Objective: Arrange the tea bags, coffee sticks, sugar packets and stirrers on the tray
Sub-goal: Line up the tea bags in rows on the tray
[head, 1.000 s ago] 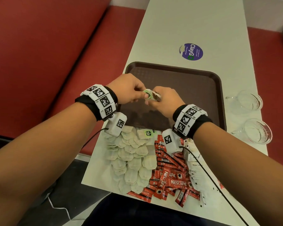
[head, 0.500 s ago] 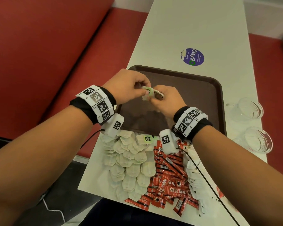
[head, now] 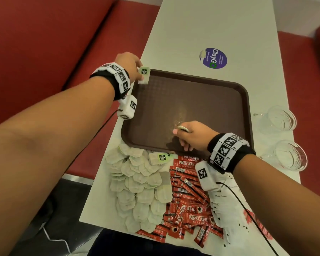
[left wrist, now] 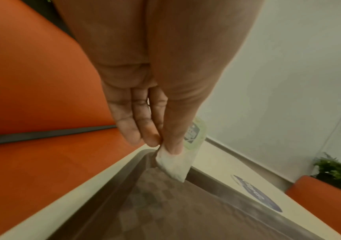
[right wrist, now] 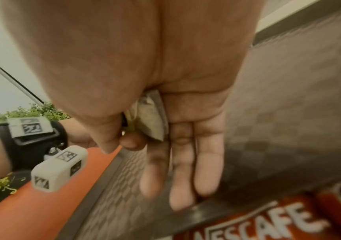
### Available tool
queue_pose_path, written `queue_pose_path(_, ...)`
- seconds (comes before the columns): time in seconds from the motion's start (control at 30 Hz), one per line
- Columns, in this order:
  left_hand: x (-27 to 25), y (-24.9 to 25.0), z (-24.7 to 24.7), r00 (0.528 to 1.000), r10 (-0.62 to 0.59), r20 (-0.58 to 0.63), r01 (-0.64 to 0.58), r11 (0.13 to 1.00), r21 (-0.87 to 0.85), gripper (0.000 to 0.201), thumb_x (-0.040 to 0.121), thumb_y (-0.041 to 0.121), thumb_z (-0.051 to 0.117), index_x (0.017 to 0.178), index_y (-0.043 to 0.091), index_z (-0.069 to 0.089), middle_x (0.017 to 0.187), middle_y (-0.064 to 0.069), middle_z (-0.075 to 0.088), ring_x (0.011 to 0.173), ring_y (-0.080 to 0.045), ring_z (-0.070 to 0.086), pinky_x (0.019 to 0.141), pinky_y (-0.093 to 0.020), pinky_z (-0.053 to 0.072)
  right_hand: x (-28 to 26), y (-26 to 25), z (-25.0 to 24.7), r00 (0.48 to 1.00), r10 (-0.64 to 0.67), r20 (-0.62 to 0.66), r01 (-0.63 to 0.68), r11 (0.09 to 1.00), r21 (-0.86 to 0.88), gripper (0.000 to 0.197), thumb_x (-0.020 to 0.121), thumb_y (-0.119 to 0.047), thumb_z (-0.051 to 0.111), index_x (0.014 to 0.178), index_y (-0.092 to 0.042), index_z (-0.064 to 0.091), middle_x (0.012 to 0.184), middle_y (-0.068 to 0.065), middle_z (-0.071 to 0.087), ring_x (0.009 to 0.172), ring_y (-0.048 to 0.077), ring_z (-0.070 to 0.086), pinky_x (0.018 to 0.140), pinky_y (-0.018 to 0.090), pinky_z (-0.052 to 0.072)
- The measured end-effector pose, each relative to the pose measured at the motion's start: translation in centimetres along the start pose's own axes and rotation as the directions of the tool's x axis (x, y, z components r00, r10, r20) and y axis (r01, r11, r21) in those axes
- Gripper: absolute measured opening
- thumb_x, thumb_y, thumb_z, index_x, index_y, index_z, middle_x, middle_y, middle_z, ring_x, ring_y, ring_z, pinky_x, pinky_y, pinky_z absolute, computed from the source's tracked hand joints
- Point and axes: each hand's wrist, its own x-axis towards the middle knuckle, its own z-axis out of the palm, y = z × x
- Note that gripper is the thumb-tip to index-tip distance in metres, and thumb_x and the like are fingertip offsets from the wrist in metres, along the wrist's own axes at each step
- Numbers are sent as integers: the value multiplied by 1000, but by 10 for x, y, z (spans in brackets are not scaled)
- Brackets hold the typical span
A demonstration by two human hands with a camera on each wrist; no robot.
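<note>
A brown tray (head: pixel 220 89) lies on the white table. My left hand (head: pixel 131 66) pinches a tea bag (head: pixel 144 75) with a green tag over the tray's far left corner; in the left wrist view the tea bag (left wrist: pixel 173 164) hangs from thumb and fingertips just above the tray (left wrist: pixel 185 211). My right hand (head: pixel 190 134) hovers low over the tray's near middle and holds a second tea bag (head: pixel 183 128) between thumb and forefinger. The right wrist view shows that tea bag (right wrist: pixel 151 120) tucked against the palm. Piles of tea bags (head: pixel 137 182), red coffee sticks (head: pixel 188 206) and white sugar packets (head: pixel 224 218) lie in front of the tray.
Two clear glass cups (head: pixel 281 121) (head: pixel 290 156) stand right of the tray. A purple round sticker (head: pixel 213 58) is on the table beyond it. Red bench seats (head: pixel 44 43) flank the narrow table on both sides.
The hands were together over the tray's near part, working on one bundle. They have parted: the left carried a tea bag to the far left corner, the right dropped toward the near middle.
</note>
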Motion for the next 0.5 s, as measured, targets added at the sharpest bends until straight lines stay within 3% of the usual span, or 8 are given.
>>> queue_pose_path(0.1,22,5,7,998,-48,30,46,998,48,36,75,30,87,106,22,73,107,0,72,96,-17,66,85,-30,53,-6,5,-1,997,29,66,-34,997,73,35,105,-35,45,99,-4,62,85,6,76,82,31,72,78,43,60)
queue_pose_path(0.33,42,6,23,990,-137,45,126,973,194,47,69,36,90,104,13,70,102,-8,72,86,-27,69,72,-35,55,-7,7,-4,995,53,88,-65,987,149,30,105,-33,45,102,-7,62,87,6,77,86,28,73,80,42,61)
queue_pose_path(0.5,50,2,28,984,-174,-30,177,972,157,76,64,36,94,124,12,55,120,-10,64,107,-33,64,85,-43,55,-3,8,-3,994,76,73,-90,971,220,25,105,-19,41,88,-10,56,78,14,69,73,28,67,79,47,59)
